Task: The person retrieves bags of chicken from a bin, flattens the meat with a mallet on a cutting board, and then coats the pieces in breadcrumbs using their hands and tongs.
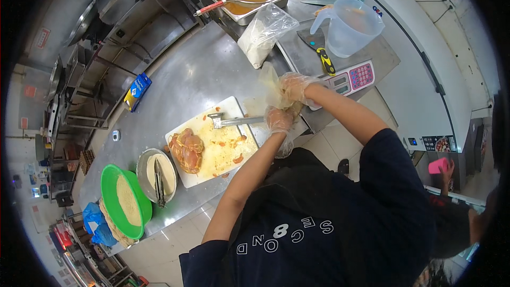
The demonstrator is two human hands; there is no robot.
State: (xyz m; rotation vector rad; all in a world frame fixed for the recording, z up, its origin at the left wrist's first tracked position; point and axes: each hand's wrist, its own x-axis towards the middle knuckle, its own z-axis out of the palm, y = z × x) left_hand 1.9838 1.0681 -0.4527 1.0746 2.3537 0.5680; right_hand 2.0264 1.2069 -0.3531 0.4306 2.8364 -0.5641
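My left hand [279, 119] and my right hand [295, 87], both in clear plastic gloves, meet at the counter's right part, closed on a thin, yellowish plastic bag [270, 83]. Something beige, partly hidden, shows between them. A metal meat mallet [235, 121] lies with its head on the white cutting board [193, 117], its handle reaching to my left hand; whether that hand touches it, I cannot tell. Raw, seasoned meat pieces [186, 150] rest on the board's left part, with small scraps and yellow marinade smears to their right.
Left of the board stand a metal bowl [173, 167] of pale batter with tongs and a green basin [147, 207] of crumbs. Beyond my hands are a bag of white powder [257, 48], digital scale [344, 81], scraper [326, 61] and plastic jug [354, 32]. Another person holds a pink container [437, 166].
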